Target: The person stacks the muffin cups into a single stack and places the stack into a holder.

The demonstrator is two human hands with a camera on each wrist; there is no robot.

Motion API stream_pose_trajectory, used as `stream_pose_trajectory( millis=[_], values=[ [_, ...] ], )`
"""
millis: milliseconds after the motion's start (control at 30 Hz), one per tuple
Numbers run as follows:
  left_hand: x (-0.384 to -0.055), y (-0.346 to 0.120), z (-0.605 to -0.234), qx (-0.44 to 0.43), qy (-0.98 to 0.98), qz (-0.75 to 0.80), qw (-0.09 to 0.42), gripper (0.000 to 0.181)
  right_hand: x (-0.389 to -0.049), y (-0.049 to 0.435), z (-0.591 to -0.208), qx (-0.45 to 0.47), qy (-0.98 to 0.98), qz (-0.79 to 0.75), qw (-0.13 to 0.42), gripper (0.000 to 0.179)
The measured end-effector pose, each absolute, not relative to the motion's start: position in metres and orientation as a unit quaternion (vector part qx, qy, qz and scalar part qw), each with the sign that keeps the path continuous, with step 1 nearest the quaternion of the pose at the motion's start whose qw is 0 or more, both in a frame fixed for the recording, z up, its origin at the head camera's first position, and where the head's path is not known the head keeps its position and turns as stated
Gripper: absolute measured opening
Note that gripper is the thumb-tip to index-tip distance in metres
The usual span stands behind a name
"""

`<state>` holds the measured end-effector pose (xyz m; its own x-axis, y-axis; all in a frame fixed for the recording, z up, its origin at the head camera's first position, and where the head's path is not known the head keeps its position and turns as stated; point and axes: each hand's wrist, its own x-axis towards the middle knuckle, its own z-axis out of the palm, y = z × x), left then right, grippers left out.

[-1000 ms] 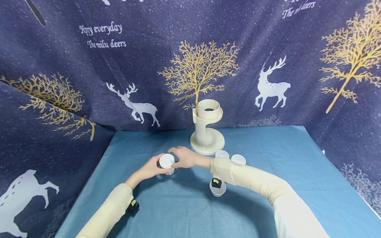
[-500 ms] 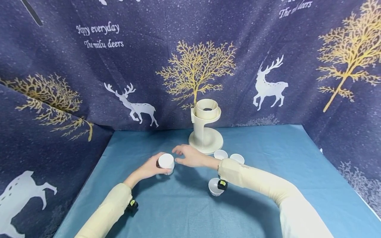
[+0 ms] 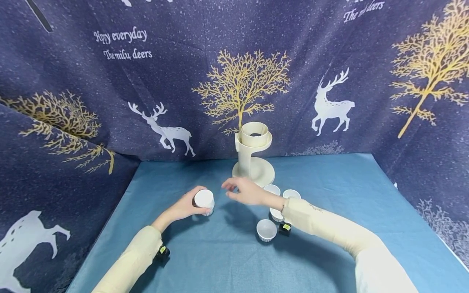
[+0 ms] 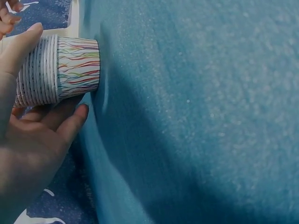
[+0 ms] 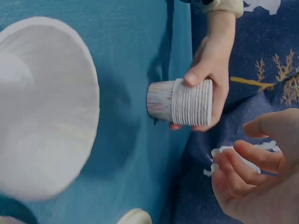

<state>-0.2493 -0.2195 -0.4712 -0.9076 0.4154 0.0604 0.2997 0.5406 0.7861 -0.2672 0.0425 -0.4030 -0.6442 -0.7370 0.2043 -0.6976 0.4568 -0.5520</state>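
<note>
My left hand (image 3: 185,204) grips a stack of nested paper cups (image 3: 204,198), white inside. In the left wrist view the stack (image 4: 77,67) shows many close rims and wavy coloured stripes on the end cup, whose base is right at the cloth. Thumb and fingers wrap the stack from both sides. My right hand (image 3: 243,191) hovers to the right of it, fingers loosely bent and nothing in them. Below its wrist a single paper cup (image 3: 266,230) stands mouth up; its wide white mouth (image 5: 46,107) fills the left of the right wrist view.
Several more cups, among them one (image 3: 291,194) at the right, stand near the right forearm, partly covered by it. A cream stand (image 3: 246,160) with a round base and an upper ring holding a funnel-like cup (image 3: 254,137) rises behind. Blue cloth (image 3: 220,260) covers the table.
My right hand has left the stack's rim and moved to the right, uncovering more of the cups by its wrist. The left hand keeps its grip on the stack in about the same place.
</note>
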Motion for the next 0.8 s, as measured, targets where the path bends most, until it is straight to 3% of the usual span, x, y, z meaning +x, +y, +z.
stream_pose_trajectory(
  millis=[133,533,800],
  values=[
    [-0.249,-0.22,-0.47,0.2,0.877,0.431,0.071,0.065,-0.268,0.055,-0.4,-0.41,0.848,-0.331,0.048,0.027],
    [-0.247,-0.218,-0.463,0.198,0.885,0.417,0.058,0.071,-0.267,0.088,-0.401,-0.405,0.845,-0.349,0.025,0.024],
    [-0.248,-0.216,-0.466,0.198,0.888,0.413,0.043,0.059,-0.266,0.109,-0.407,-0.396,0.842,-0.363,0.052,0.02]
  ],
)
